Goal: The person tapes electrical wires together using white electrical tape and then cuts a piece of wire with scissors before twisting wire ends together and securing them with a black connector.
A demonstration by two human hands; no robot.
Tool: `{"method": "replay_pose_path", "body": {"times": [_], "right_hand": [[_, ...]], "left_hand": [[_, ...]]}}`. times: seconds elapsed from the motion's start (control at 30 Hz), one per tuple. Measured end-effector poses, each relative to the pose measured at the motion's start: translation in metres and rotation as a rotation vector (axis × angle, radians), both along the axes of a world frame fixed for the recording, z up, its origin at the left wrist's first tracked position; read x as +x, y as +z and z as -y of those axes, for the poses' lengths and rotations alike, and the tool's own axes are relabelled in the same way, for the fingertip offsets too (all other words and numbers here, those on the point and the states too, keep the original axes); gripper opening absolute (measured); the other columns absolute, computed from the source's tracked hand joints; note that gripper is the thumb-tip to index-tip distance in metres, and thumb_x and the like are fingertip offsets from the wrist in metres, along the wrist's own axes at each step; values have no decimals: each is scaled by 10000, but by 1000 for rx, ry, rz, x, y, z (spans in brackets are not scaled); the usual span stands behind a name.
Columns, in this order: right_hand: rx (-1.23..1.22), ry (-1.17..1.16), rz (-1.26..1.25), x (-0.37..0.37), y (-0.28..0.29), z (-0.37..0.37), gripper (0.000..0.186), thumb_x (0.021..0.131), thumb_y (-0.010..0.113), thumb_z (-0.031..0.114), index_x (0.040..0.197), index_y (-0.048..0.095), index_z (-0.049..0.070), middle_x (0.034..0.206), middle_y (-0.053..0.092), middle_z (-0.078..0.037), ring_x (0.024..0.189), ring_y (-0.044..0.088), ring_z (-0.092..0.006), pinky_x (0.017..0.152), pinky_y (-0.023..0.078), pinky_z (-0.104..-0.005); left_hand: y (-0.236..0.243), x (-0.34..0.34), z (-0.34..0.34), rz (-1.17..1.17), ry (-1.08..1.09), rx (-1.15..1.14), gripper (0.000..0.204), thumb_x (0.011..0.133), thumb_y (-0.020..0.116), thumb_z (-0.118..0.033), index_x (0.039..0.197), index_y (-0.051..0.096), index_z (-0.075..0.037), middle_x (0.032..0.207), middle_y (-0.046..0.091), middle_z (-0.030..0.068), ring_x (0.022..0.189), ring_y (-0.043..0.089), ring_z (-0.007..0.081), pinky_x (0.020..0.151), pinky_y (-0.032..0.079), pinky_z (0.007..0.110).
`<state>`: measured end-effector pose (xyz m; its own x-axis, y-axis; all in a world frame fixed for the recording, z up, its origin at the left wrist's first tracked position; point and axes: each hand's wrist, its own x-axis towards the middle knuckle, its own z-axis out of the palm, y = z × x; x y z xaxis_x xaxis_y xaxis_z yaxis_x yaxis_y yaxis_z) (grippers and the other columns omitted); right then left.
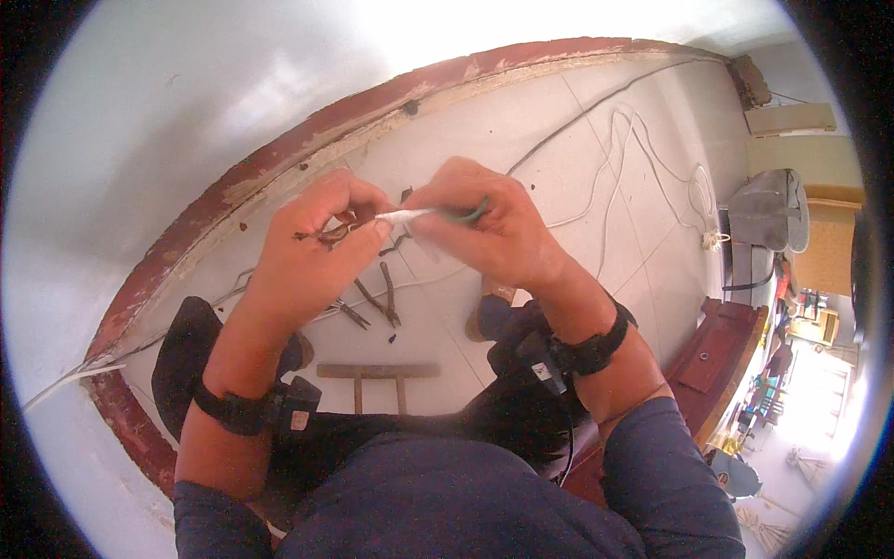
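Observation:
Between my hands, above the floor, stretches a thin white strip (402,215); whether it is cable or tape I cannot tell. My left hand (303,238) is closed, pinching its left end between thumb and forefinger. Dark brown, wire-like ends (333,233) poke out within that hand's curl. My right hand (503,228) is closed on the strip's other end. A green curved piece (480,212) shows blurred at its fingers. Below the hands, pliers with dark handles (384,293) lie on the tiles, beside another slim metal tool (352,315).
White cable (610,168) loops over the tiled floor to the right, and a dark cable (568,126) runs toward the far corner. A red-brown skirting (307,126) edges the wall. Close to my feet is a small wooden frame (377,371); a grey bag (768,210) sits far right.

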<state>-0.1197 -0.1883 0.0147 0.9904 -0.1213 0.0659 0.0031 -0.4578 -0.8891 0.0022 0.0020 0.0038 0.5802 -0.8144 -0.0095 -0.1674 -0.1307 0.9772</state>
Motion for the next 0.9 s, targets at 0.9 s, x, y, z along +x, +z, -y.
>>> {"method": "replay_pose_path", "body": {"times": [0.9], "right_hand": [[634,-368,-369,5,-12,-1,236,924,647,253,1012,723,48,815,668,25,692,529,-46,608,390,-225]], "left_hand": [[-12,-2,-11,419,460,-111,338,804,708,-67,1130,617,-71,946,627,36,856,596,163,775,469,327]]}}
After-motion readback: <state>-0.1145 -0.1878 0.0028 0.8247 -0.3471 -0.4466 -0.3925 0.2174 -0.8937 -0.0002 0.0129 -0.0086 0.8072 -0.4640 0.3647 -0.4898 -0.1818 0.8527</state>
